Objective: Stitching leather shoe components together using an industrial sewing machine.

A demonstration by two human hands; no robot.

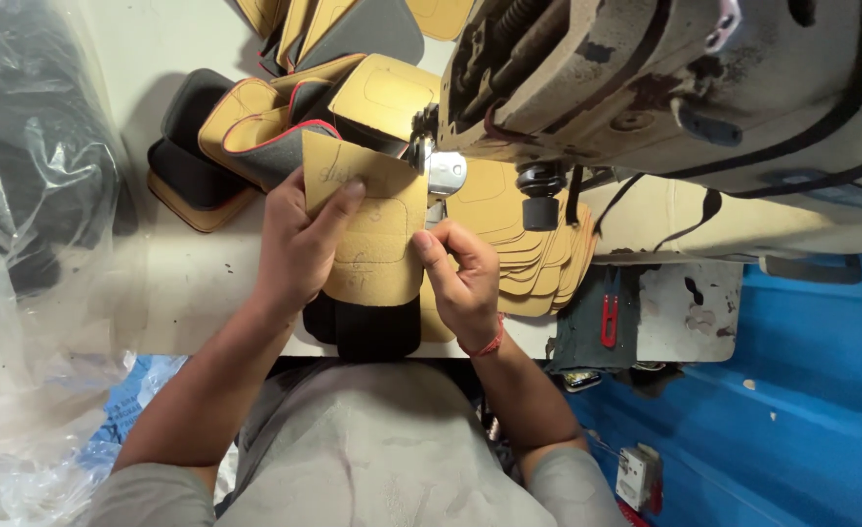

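Note:
A tan leather-like piece [377, 229] with stitched outlines lies under the needle of a worn sewing machine [646, 78], over a black padded part [368, 327]. My left hand [299, 244] grips the piece's left edge, forefinger pressed on its top. My right hand [465, 278] pinches its right edge close to the metal presser foot [441, 171]. A red thread band circles my right wrist.
Sewn tan and grey pieces with red piping [265, 132] pile up at the back left. A stack of flat tan cut pieces [533, 263] sits under the machine arm. Red thread snips [609, 317] hang at the table edge. Clear plastic bags [31, 195] fill the left side.

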